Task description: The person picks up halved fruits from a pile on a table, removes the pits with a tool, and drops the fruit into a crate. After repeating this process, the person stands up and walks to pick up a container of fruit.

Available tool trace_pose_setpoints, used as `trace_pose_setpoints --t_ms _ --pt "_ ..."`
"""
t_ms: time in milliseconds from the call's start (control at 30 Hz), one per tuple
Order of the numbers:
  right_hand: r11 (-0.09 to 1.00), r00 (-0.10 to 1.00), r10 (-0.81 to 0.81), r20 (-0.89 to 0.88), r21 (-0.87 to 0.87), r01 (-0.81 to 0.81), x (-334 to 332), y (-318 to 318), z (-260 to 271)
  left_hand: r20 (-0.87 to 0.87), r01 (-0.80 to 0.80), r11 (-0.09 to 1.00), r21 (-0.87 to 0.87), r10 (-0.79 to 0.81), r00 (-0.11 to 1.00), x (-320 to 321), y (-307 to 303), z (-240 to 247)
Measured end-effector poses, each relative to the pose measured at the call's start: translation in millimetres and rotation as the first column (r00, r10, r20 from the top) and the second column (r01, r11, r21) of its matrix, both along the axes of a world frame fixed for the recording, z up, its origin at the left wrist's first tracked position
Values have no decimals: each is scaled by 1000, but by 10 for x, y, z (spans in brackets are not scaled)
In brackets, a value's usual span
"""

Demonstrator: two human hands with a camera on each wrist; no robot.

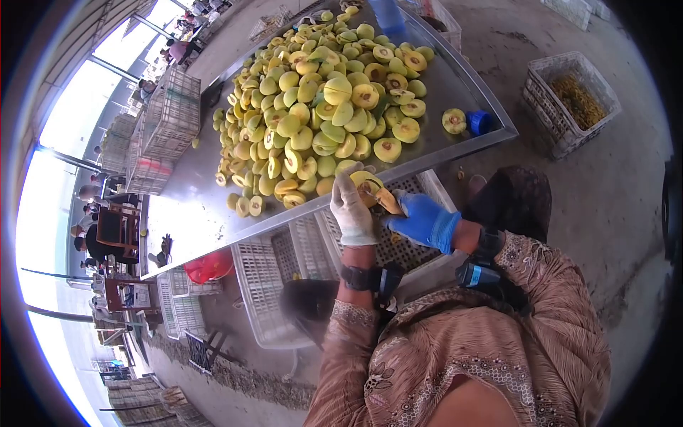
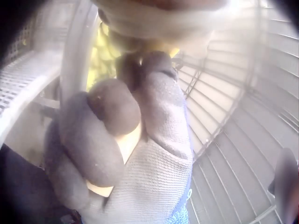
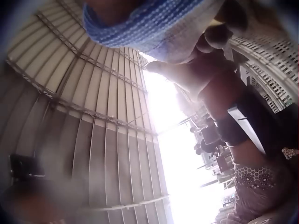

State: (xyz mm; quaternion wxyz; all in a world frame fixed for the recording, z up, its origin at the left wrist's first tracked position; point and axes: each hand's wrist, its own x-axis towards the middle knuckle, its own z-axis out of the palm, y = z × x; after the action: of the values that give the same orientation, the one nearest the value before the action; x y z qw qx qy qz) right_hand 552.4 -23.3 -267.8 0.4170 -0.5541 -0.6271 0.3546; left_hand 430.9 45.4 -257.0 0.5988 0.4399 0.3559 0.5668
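Observation:
My left hand point(image 1: 353, 213), in a white glove, holds a yellow-green peach half point(image 1: 365, 182) just over the metal table's near edge. In a blue glove with dark-coated fingers, my right hand point(image 1: 425, 222) meets it from the right. Its fingers are curled round a pale yellow handle point(image 2: 130, 144) in the left wrist view. The tool's working end lies at the fruit, mostly hidden by the hands. Beyond them, a big heap of halved peaches point(image 1: 306, 107) covers much of the table point(image 1: 188, 228).
Below the table edge stand white plastic crates point(image 1: 260, 306). A crate of yellowish scraps point(image 1: 580, 99) is on the floor at right. One peach half point(image 1: 454, 121) lies beside a blue cup-like object point(image 1: 479, 122) at the table's corner. Stacked crates point(image 1: 171, 114) stand at left.

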Motion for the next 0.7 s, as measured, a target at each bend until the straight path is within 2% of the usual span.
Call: trace_pose_setpoints --t_ms 67,167,267,300,367,467,500,600,633,700 --pt "998 1000 4 11 -62 -3 -9 -5 14 -52 -33 999 30 34 998 0 -7 -35" --pt "962 993 56 -107 -262 -83 -30 -39 230 -66 -90 995 38 92 994 24 -40 -89" --pt "799 942 114 -317 -534 -276 60 -51 496 -36 -111 994 3 111 993 23 -61 -118" --pt "769 924 113 -365 -556 -314 80 -56 529 -23 -112 994 -14 112 993 25 -78 -98" --pt "702 882 105 -460 -594 -393 107 -69 546 8 -8 994 -113 9 1000 -14 -118 -25" --pt "643 675 141 -725 -452 -619 171 -78 267 -7 125 976 -181 -129 992 -100 -120 55" --pt "627 628 107 -771 -438 -644 159 -93 296 -22 165 968 -190 -172 985 -117 -112 63" --pt "584 478 42 -877 -367 -724 70 -167 344 31 68 989 -133 -64 997 -73 -122 -40" --pt "579 432 48 -900 -328 -747 35 -168 301 139 165 971 -172 -142 980 -106 -104 -85" --pt "550 329 42 -944 -253 -796 8 -121 174 122 124 980 -155 -106 987 -122 -84 -99"
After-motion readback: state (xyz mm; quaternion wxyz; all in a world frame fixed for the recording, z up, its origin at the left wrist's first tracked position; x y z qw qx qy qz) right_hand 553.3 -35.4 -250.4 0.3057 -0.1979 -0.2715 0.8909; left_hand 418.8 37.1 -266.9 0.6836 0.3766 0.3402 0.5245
